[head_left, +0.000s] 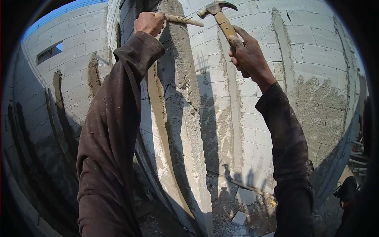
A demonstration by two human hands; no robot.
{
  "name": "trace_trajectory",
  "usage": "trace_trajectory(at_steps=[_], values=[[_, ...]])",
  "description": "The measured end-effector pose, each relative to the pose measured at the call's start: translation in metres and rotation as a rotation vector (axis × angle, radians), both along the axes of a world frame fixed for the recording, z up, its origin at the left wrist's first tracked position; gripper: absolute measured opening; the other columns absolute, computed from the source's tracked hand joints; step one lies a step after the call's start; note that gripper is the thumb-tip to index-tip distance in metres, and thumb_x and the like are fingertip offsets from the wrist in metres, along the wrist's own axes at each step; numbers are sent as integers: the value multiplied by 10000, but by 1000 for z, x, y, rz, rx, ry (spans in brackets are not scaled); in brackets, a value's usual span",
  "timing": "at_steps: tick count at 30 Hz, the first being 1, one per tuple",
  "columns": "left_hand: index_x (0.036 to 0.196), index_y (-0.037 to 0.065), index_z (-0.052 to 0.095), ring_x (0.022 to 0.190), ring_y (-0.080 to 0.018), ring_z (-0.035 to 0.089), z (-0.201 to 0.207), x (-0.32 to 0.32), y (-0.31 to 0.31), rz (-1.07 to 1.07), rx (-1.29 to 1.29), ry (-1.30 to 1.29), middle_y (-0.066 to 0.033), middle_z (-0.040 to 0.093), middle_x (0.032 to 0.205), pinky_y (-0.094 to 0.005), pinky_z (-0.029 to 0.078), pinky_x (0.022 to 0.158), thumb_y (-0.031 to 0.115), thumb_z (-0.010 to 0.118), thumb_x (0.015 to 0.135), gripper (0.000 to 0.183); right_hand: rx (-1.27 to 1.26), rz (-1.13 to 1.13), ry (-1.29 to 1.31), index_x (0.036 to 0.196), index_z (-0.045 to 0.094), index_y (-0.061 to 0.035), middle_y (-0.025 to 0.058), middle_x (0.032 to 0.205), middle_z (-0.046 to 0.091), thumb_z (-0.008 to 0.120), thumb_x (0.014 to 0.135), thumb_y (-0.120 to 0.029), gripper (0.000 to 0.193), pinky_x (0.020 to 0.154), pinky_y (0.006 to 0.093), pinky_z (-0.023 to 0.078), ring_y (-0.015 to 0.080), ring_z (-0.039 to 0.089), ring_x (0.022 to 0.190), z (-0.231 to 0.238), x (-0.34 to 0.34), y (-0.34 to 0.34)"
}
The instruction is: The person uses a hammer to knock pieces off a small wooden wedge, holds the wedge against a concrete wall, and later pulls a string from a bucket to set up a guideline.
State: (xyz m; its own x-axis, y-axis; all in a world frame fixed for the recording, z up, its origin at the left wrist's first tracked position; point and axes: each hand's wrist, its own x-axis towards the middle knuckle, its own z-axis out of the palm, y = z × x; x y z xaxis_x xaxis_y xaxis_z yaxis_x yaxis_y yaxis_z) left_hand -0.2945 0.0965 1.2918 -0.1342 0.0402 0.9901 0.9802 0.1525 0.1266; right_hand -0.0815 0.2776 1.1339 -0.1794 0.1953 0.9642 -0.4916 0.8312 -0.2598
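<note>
My left hand (150, 23) is closed round a short pale rod (183, 19) with dark slanted marks along it. The rod points right, across the upper part of a rough concrete column (185, 79). Whether its tip touches the column I cannot tell. To the right, my right hand (250, 55) grips a claw hammer (225, 23) by its worn wooden handle. The hammer's steel head is raised just above and right of the rod's end, apart from it. Dark long sleeves cover both my forearms.
Pale block walls (252, 118) with vertical mortar strips (282, 47) stand behind the column. A long narrow strip (160, 106) runs down its left side. Broken block pieces (239, 218) and a pole (252, 187) lie on the ground below. A wall opening (49, 53) shows at far left.
</note>
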Motion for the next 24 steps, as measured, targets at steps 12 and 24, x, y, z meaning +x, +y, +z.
trace_trajectory(at_steps=[12,24], values=[[865,83,762,605,-109,640,4,2,-7,117,-51,46,-26,698,715,-306,537,638,357,597,976,338,-109,47,7,1515,464,-76,5,724,585,512,1071,-192,461,436,261,441,53,519,534,-3,-12,2],[883,2,780,754,-322,716,-1,-10,3,-84,111,64,-168,738,808,-445,567,803,341,641,860,367,-77,22,-9,1503,468,-53,-5,702,569,521,1088,-221,451,442,253,430,48,505,523,-21,4,1]])
